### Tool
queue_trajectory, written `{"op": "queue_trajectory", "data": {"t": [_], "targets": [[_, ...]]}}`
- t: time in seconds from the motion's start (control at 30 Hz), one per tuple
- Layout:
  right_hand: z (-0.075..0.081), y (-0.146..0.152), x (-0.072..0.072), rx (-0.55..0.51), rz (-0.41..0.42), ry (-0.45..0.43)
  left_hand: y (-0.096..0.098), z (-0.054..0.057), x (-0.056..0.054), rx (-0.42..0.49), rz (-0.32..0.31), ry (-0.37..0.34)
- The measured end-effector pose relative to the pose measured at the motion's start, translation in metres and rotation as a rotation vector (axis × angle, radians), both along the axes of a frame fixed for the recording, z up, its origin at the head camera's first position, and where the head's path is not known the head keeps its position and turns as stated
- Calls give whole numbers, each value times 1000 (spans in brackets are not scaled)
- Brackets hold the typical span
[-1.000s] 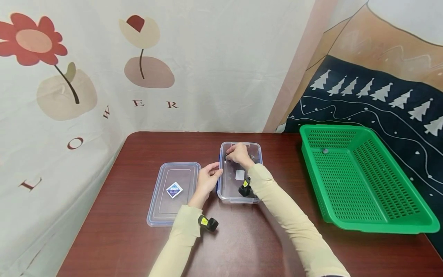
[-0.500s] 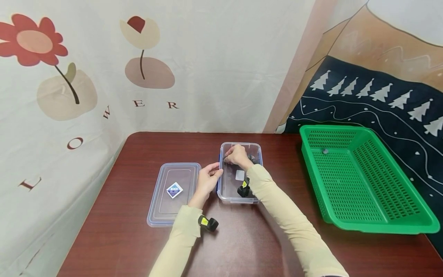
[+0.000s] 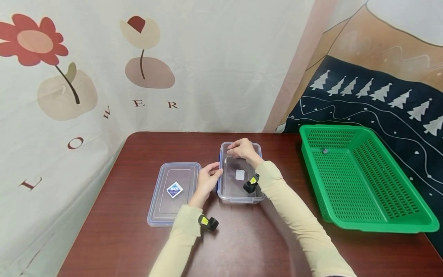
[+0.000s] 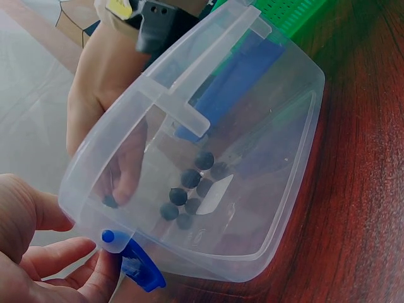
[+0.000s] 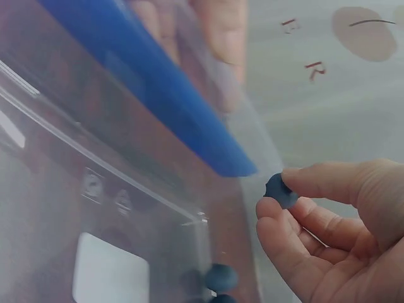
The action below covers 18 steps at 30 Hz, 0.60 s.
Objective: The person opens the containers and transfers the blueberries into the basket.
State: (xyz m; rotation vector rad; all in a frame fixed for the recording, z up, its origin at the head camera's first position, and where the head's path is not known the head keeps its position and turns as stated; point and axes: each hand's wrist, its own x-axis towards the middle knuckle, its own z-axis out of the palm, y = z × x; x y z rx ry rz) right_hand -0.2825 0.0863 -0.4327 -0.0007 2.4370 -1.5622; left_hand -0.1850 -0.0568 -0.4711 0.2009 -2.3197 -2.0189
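Note:
A clear plastic box (image 3: 238, 200) with blue clips sits uncovered on the table. My left hand (image 3: 207, 179) holds its left side, thumb and fingers at the rim next to a blue clip (image 4: 142, 268). Over the far end of the box is my right hand (image 3: 242, 149), pinching a blueberry (image 5: 279, 191) between thumb and fingertips. In the left wrist view, several more blueberries (image 4: 190, 178) show in a row through the box wall, beside a white square label (image 4: 214, 194).
Left of the box lies its clear lid (image 3: 174, 173), flat on the dark red wooden table (image 3: 242, 238). A green basket (image 3: 380, 228) stands at the right, with a small round dark thing (image 3: 325, 151) inside near its far left corner. Printed curtains hang behind.
My right hand was down inside the far left part of the box. It has risen and shifted slightly right, the blueberry in its fingertips. The left hand has stayed put.

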Motion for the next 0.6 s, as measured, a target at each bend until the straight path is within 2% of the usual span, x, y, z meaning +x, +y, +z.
{"op": "queue_trajectory", "data": {"t": [0.3, 0.6], "targets": [[20, 27, -2, -38, -22, 0, 0, -1, 0, 0, -2, 10], [45, 59, 2, -12, -23, -24, 0, -1, 0, 0, 2, -1]]}}
